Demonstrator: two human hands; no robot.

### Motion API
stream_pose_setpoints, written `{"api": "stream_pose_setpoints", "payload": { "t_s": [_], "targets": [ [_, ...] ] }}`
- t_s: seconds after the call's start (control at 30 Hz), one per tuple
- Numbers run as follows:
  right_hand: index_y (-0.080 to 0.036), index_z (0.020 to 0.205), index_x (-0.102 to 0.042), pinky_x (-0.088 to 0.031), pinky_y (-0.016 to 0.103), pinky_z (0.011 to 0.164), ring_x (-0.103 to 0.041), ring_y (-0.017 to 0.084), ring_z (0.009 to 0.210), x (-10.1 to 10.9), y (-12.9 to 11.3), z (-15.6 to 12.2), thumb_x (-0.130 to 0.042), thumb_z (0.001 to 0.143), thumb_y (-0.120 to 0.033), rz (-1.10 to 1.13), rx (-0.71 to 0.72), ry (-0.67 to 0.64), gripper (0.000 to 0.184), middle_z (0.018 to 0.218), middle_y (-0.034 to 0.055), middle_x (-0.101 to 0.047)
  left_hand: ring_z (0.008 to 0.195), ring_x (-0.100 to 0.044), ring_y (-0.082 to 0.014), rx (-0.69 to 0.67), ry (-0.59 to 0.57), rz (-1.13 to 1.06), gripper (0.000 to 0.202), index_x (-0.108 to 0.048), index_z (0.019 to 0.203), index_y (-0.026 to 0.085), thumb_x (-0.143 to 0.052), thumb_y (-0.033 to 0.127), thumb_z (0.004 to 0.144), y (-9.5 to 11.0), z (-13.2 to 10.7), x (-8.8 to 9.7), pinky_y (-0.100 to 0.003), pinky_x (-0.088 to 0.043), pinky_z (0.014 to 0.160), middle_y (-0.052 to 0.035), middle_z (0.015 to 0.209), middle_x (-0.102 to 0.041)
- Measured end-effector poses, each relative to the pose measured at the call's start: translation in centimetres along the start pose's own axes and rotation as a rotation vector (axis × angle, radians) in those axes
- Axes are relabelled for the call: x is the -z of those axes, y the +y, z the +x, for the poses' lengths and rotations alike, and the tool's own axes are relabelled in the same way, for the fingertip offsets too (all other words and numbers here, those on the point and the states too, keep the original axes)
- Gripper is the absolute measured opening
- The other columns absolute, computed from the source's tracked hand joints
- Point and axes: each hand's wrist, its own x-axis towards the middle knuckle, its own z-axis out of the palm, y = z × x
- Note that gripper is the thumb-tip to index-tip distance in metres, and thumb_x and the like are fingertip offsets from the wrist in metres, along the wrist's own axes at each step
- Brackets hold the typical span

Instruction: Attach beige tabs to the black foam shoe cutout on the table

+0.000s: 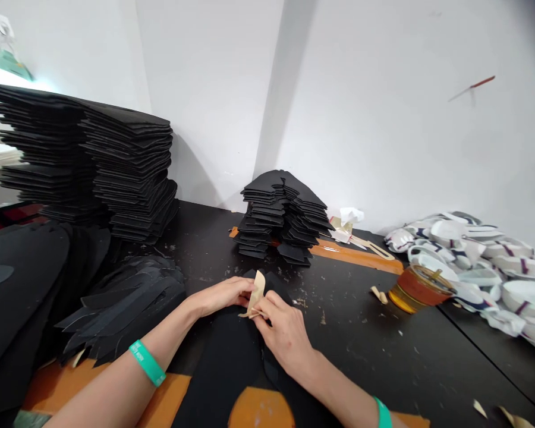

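My left hand (234, 293) is closed on a strip of cream-coloured paper or tape (258, 288), which stands up between the two hands. From the other side my right hand (285, 333) pinches the lower end of that strip with thumb and fingertips. Under both hands lies a black flat fabric or foam piece (225, 356) with a rounded opening toward me. Its far end is partly covered by the fingers.
Tall stacks of black cut pieces (129, 160) stand left, a smaller stack (285, 208) at the back. Loose black strips (129, 303) lie by my left forearm. To the right are a jar of amber liquid (419, 288) and a heap of white shoe-like parts (517, 261).
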Motion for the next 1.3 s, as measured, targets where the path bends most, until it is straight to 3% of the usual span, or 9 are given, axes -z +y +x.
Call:
{"api": "stream_pose_setpoints", "payload": {
  "t_s": [0.2,0.4,0.47,0.57,0.67,0.77,0.9,1.07,1.3],
  "targets": [
    [-0.019,0.075,-0.062,-0.041,0.022,0.051,-0.054,0.005,0.052,1.5,-1.3,-3.7,-0.044,0.092,-0.018,0.009,0.102,0.103,0.025,0.125,0.007,-0.057,0.101,-0.06,-0.0209,0.052,-0.04,-0.057,0.054,-0.069,0.094,0.01,-0.039,0.054,0.089,0.0,0.2,0.4,-0.038,-0.042,0.101,-0.012,0.104,-0.068],
    [-0.017,0.072,-0.055,-0.044,0.024,0.05,-0.063,0.012,0.055,1.2,-3.4,-6.5,-0.036,0.088,-0.004,-0.03,0.321,0.216,0.028,0.088,0.0065,-0.073,0.096,-0.058,-0.0141,-0.001,-0.059,0.263,0.022,-0.066,0.098,0.016,-0.063,0.025,0.078,0.0,0.1,0.2,-0.03,-0.043,0.095,-0.0041,0.101,-0.067],
    [-0.017,0.071,-0.054,-0.044,0.024,0.047,-0.061,0.012,0.051,1.0,-3.8,-6.6,-0.036,0.088,-0.004,-0.023,0.292,0.234,0.028,0.081,0.0054,-0.072,0.092,-0.056,-0.0128,-0.021,-0.068,0.323,0.02,-0.065,0.097,0.016,-0.061,0.023,0.078,0.1,0.1,0.1,-0.028,-0.044,0.089,-0.0037,0.099,-0.066],
    [-0.017,0.075,-0.054,-0.044,0.026,0.045,-0.061,0.012,0.05,1.0,-3.8,-6.6,-0.038,0.089,-0.007,-0.044,0.251,0.23,0.023,0.098,0.0088,-0.072,0.093,-0.056,-0.0125,-0.037,-0.079,0.349,0.02,-0.063,0.097,0.016,-0.058,0.02,0.078,0.0,0.0,0.1,-0.028,-0.044,0.088,-0.0042,0.103,-0.064],
    [-0.016,0.094,-0.058,-0.046,0.026,0.046,-0.061,0.012,0.05,1.5,-3.4,-6.7,-0.043,0.088,-0.012,-0.054,0.208,0.166,0.017,0.118,0.0117,-0.066,0.098,-0.055,-0.0129,-0.035,-0.101,0.332,0.022,-0.062,0.097,0.016,-0.057,0.015,0.076,-0.1,0.1,0.3,-0.03,-0.042,0.095,-0.0044,0.108,-0.062],
    [-0.016,0.113,-0.056,-0.045,0.026,0.043,-0.06,0.011,0.048,2.1,-3.2,-7.0,-0.044,0.085,-0.011,-0.094,0.219,0.14,0.03,0.12,0.0129,-0.064,0.103,-0.055,-0.0133,-0.046,-0.129,0.328,0.023,-0.062,0.097,0.017,-0.058,0.014,0.075,0.2,-0.1,0.4,-0.033,-0.04,0.102,-0.0042,0.112,-0.059],
    [-0.017,0.09,-0.057,-0.039,0.024,0.041,-0.057,0.011,0.046,2.1,-2.8,-7.5,-0.043,0.09,-0.018,-0.092,0.1,0.104,0.014,0.088,0.0067,-0.065,0.121,-0.045,-0.0196,-0.133,-0.318,0.593,0.038,-0.063,0.108,0.025,-0.071,0.023,0.071,1.5,-1.1,0.0,-0.039,-0.032,0.11,-0.0036,0.128,-0.051],
    [-0.02,0.062,-0.044,-0.029,0.023,0.042,-0.043,0.006,0.041,1.7,-2.2,-7.4,-0.048,0.093,-0.037,0.073,-0.038,0.141,0.036,0.069,-0.0009,-0.052,0.127,-0.037,-0.0251,-0.2,-0.425,0.854,0.058,-0.063,0.114,0.034,-0.084,0.034,0.06,2.0,-1.7,-0.6,-0.042,-0.029,0.112,-0.0013,0.133,-0.048],
    [-0.022,0.086,-0.054,-0.034,0.025,0.05,-0.057,0.012,0.059,1.2,-1.6,-5.9,-0.048,0.094,-0.037,0.048,-0.064,0.065,0.018,0.08,0.0004,-0.058,0.119,-0.045,-0.019,-0.21,-0.349,0.804,0.024,-0.067,0.096,0.025,-0.072,0.021,0.073,1.5,-1.3,-0.3,-0.033,-0.032,0.107,-0.0009,0.122,-0.058]
  ]
}}
